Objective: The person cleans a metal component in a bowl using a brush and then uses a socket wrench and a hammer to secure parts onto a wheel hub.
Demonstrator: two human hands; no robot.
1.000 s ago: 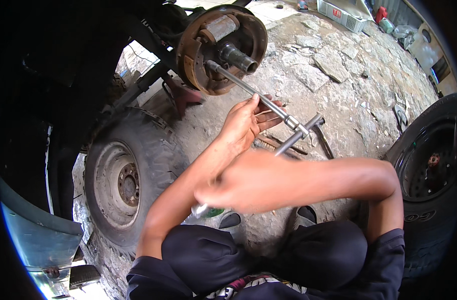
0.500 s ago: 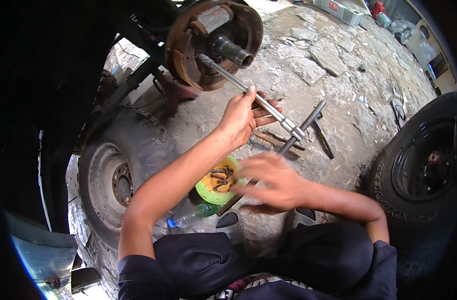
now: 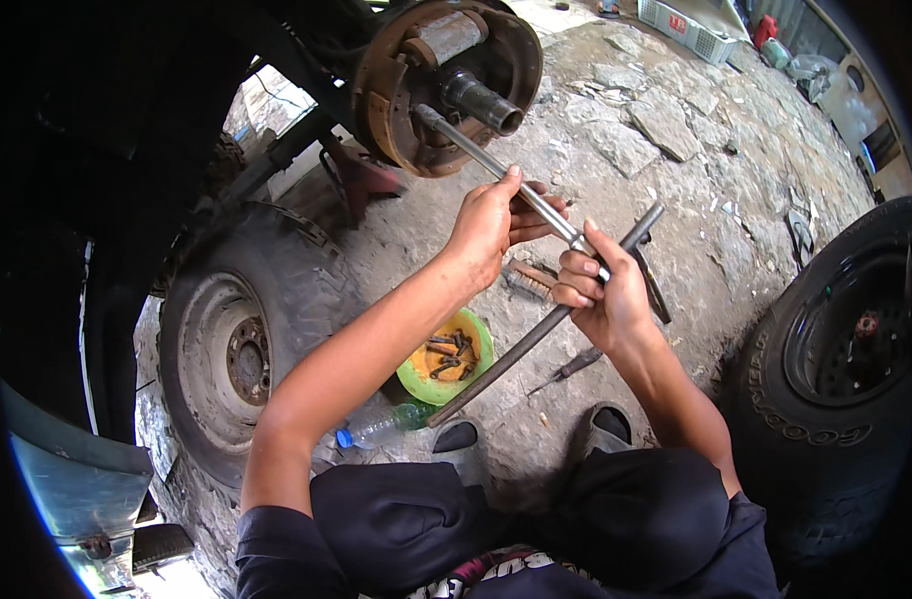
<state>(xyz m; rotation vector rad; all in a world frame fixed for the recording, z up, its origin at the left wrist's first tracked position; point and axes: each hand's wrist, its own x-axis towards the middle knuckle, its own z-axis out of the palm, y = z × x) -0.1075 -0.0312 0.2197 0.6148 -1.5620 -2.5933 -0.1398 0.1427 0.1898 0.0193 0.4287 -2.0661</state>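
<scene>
A rusty brake backing plate (image 3: 376, 105) hangs above, with a hollow spindle (image 3: 476, 100) projecting from it. A steel extension bar (image 3: 471, 148) runs from the socket (image 3: 431, 120) on the plate down toward me. My left hand (image 3: 486, 225) holds it, thumb on top, other fingers curled underneath. My right hand (image 3: 601, 290) grips its near end where a long dark crossbar handle (image 3: 501, 364) passes through. Below them lie a green bowl (image 3: 411, 374) of rusty bolts in orange liquid, a plastic bottle (image 3: 376, 429), a brush (image 3: 531, 280) and a screwdriver (image 3: 576, 367).
An off-road wheel (image 3: 201, 349) lies at left beside a red jack stand (image 3: 366, 180) under the dark vehicle. A black-rimmed tyre (image 3: 760, 419) stands at right. Broken concrete spreads behind, with a sandal (image 3: 800, 235), white crate (image 3: 690, 35) and red container (image 3: 765, 30) farther back.
My right hand has moved from low in the middle up and right onto the junction of bar and crossbar, closing there. My left hand still holds the extension. The bowl has come into view.
</scene>
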